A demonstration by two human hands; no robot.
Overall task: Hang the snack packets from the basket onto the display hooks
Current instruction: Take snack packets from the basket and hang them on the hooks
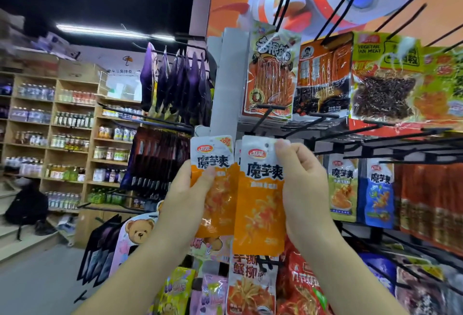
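Observation:
I hold two orange-and-white snack packets up in front of the display rack. My left hand grips the left packet by its side, thumb across the front. My right hand pinches the right packet near its top hole, fingers behind it. Both packets are upright and overlap slightly. Black display hooks jut out just above and to the right of them. No basket is in view.
Hanging packets fill the rack: orange and green ones above, yellow and blue ones to the right, more below. Purple packets hang at the left. Wooden shelves of bottles stand across the aisle.

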